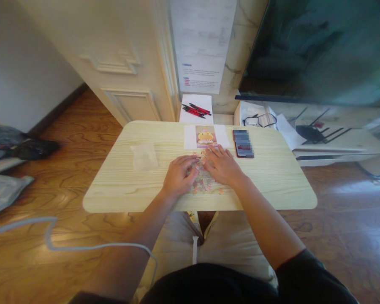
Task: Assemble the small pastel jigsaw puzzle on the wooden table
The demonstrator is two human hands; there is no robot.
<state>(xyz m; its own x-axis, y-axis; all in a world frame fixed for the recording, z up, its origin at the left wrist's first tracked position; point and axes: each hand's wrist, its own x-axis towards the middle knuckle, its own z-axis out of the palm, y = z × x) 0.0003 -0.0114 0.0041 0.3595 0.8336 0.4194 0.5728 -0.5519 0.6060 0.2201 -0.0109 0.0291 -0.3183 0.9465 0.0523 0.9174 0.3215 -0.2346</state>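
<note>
Many small pink, orange and greenish pieces (202, 185), which look like tiny jigsaw puzzle pieces, lie spread on the light wooden table (114, 185). My left hand (180, 174) rests at their left side, fingers bent and thumb apart from them, with nothing visible in its grasp. Over the right part of the pieces, my right hand (223, 165) lies nearly flat with its fingers stretched forward. Both palms hide some of the pieces. Just beyond my fingertips is a picture (206, 136) of a yellow cartoon figure, on a white sheet of paper (221, 134).
A phone (243, 143) lies right of the paper, and a pale, thin packet (145, 156) is at the table's left. Behind the table, several red-and-black pens (196, 110) lie on white paper. A white cable (98, 246) crosses my left arm. A large dark screen (319, 50) stands at the right.
</note>
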